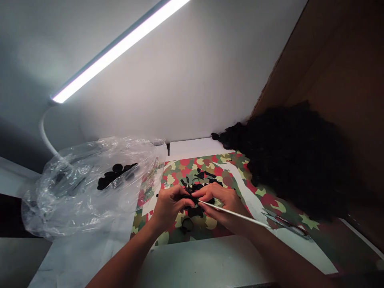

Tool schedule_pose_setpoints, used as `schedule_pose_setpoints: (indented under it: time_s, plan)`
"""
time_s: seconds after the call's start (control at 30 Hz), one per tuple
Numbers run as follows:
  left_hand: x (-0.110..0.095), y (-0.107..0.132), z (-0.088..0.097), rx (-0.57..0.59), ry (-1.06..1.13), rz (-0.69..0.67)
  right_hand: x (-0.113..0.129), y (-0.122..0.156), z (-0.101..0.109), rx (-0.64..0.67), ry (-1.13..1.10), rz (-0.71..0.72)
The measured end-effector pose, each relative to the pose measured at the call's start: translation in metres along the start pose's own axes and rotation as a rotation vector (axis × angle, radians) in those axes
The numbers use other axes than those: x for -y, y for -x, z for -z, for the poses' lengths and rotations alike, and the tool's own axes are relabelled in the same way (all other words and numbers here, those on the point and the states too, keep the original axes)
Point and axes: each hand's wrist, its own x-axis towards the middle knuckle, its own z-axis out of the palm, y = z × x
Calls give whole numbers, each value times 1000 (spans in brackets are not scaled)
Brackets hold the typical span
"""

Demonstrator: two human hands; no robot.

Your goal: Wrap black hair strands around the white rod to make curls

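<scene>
My left hand (169,204) and my right hand (223,202) meet over a camouflage-patterned mat (210,168), fingers pinched together. Between them sits a small black piece (192,196) that both hands grip. The right hand also holds a thin silver rod (237,215) that slants toward the lower right. Several loose black scraps (199,178) lie on the mat just beyond the fingers, and a dark round piece (187,224) lies below the hands.
A crumpled clear plastic bag (90,184) with black round pieces (115,174) inside lies left. A large black fuzzy mass (300,160) fills the right. Scissors-like metal tool (285,222) rests on the mat at right. A lit lamp bar (120,46) hangs overhead. A brown board (345,60) stands right.
</scene>
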Motion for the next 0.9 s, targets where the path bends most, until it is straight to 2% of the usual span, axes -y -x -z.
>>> schedule_pose_setpoints:
  time_s: [0.17, 0.3, 0.37, 0.47, 0.57, 0.63, 0.73, 0.9]
  plan:
    - [2, 0, -1, -12, -29, -18, -7, 0, -5, 6, 89, 185]
    - [1, 1, -3, -24, 5, -15, -7, -1, -11, -57, 193, 283]
    - [-1, 2, -4, -20, 47, -18, -6, -2, -12, -115, 239, 245]
    - [-5, 3, -2, -31, 119, -27, -6, -4, -7, -199, 224, 66]
    - [-9, 3, -1, -33, 164, -43, -3, -3, -1, -235, 36, -102]
    - [-10, 3, 0, -26, 181, -61, -2, -2, 1, -264, -117, -159]
    - [-12, 2, 0, -24, 162, -102, -1, 2, -1, -243, -255, -147]
    - [-8, 2, -1, 20, 124, -88, -4, 7, -9, -125, -260, -59]
